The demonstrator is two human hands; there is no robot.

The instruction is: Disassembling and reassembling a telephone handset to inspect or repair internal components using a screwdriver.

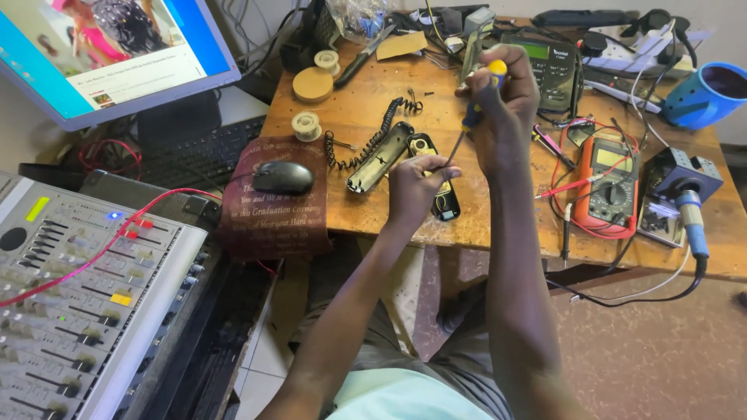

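Head view: a person sits at a wooden desk point(373, 117) and works on a taken-apart telephone handset.
Work done: the handset is already opened; 1 grey shell half point(379, 158) lies inner face up on the desk, its coiled cord point(366, 144) attached.
Work left: the other handset half point(443, 198) lies partly under the left hand, not yet rejoined, so I judge the job about midway.
Right hand point(506, 109): closed firmly around the blue and yellow handle of a screwdriver point(471, 117), shaft angled down to the left.
Left hand point(416, 187): fingers curled in, thumb and forefinger pinching at the screwdriver tip; whether a small screw sits between them I cannot tell.
Nearby: orange multimeter point(611, 183) to the right, black mouse point(283, 177) to the left, desk phone base point(548, 70) behind.
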